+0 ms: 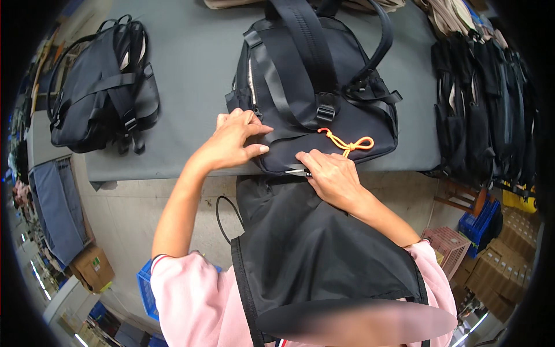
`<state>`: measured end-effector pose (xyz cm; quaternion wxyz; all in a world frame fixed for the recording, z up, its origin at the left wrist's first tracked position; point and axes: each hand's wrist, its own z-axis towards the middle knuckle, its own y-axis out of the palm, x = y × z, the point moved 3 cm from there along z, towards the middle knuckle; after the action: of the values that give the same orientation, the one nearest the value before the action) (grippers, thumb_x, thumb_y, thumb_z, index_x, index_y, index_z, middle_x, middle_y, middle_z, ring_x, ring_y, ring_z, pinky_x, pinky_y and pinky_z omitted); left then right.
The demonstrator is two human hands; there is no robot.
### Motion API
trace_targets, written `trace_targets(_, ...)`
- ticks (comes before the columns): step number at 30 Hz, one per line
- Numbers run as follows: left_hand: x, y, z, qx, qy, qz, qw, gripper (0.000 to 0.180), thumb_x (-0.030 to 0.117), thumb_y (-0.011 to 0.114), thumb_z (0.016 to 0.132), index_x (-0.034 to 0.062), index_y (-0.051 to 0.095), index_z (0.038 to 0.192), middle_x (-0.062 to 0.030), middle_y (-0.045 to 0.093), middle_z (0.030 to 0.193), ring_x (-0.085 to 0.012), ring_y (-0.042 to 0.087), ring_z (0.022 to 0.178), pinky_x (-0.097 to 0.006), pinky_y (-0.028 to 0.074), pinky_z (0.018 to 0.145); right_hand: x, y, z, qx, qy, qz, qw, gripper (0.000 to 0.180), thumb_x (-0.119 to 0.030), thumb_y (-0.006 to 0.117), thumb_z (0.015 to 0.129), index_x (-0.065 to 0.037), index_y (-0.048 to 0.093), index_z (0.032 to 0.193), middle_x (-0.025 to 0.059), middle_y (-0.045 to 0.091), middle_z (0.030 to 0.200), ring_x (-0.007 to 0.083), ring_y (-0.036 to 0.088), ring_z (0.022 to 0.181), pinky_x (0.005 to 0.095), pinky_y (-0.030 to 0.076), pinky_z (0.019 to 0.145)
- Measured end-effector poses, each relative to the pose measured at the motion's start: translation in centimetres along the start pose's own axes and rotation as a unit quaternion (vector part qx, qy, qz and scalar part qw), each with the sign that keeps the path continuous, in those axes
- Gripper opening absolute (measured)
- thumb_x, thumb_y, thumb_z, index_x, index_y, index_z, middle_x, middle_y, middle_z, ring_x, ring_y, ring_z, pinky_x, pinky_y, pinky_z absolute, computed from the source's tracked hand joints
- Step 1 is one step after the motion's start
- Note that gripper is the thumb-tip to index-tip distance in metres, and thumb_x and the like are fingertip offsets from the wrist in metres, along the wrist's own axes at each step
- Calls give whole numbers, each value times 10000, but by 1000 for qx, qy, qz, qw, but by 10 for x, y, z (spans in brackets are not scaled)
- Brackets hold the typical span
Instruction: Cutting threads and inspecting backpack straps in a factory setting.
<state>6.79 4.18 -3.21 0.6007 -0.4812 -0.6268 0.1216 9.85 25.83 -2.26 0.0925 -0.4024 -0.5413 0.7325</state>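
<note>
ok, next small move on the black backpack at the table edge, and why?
Probably close the small snips in the right hand along the bottom edge of the black backpack. The tip already sits at that seam, and the left hand presses the fabric flat beside it. What is being cut is too small to tell.

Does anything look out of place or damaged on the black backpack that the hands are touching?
No damage shows. The black backpack hangs slightly over the table edge. The left hand presses it; the right hand holds small snips at its bottom seam, near the orange cord.
</note>
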Motion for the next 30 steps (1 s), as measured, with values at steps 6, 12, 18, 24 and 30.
trace_targets(6, 15, 3, 29, -159, 26, -60, 985, 308, 246, 716, 735, 19, 608, 913, -44, 556, 927, -215, 482, 955, -356, 278, 919, 14, -21, -23, 116, 31, -66, 991, 251, -37, 608, 654, -71, 617, 902, 30, 526, 670, 187, 568, 601, 301, 418, 546)
trace_targets(12, 71, 19, 61, 31, 284, -93, 954, 209, 92, 674, 768, -24, 516, 841, -97, 498, 771, -260, 503, 730, -325, 421, 652, 54, -54, -53, 197, 273, 129, 933, 337, 86, 525, 662, -47, 638, 951, 55, 595, 712, 127, 563, 576, 270, 416, 518)
trace_targets(18, 90, 64, 77, 95, 193, -186, 959, 201, 95, 626, 831, -22, 465, 805, -88, 445, 720, -205, 464, 672, -292, 402, 640, 43, -53, -69, 226, 304, 248, 892, 273, -112, 713, 757, -18, 618, 995, 34, 579, 724, 72, 521, 585, 230, 428, 532)
trace_targets(24, 104, 72, 79, 81, 5, -542, 836, 152, 155, 579, 906, 22, 562, 833, 32, 512, 729, -71, 445, 666, -219, 378, 645, 40, -41, -70, 264, 289, 116, 913, 274, -139, 745, 722, -23, 577, 905, 94, 627, 808, 226, 628, 631, 316, 494, 572)
trace_targets(30, 114, 77, 80, 46, -135, -670, 728, 146, 161, 563, 923, 58, 555, 818, 53, 534, 745, -18, 450, 669, -193, 391, 639, 60, -11, -82, 352, 275, 191, 874, 239, 28, 691, 692, 12, 553, 887, 70, 634, 787, 105, 423, 533, 248, 393, 508)
